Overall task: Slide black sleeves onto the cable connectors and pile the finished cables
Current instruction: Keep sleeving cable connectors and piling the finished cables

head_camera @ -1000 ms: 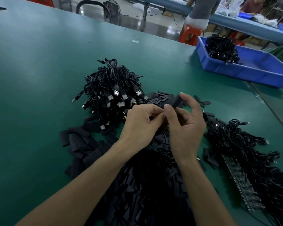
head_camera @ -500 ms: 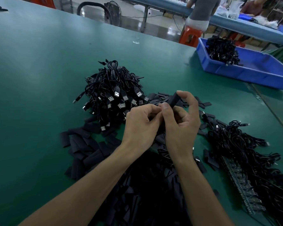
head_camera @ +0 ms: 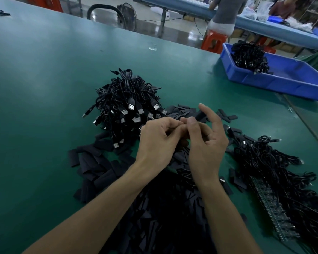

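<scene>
My left hand [head_camera: 159,142] and my right hand [head_camera: 206,143] meet fingertip to fingertip above the table's middle. The right thumb and fingers pinch a black sleeve [head_camera: 200,115] that sticks up behind the thumb; its index finger stands raised. The left fingers are curled and pinch something small at the sleeve's near end; the connector itself is hidden. Behind the hands rises a heap of coiled black USB cables [head_camera: 128,103]. Loose flat black sleeves [head_camera: 99,169] lie scattered below and left. A second spread of black cables [head_camera: 275,167] lies at the right.
A blue bin [head_camera: 283,81] holding more black cables sits at the far right on the green table [head_camera: 44,79]. A strip of metal parts [head_camera: 272,206] lies beside the right cables. A person stands at another bench beyond an orange stool [head_camera: 214,41].
The hands have stayed in place, working together. The right index finger has lifted off the sleeve and now points upward.
</scene>
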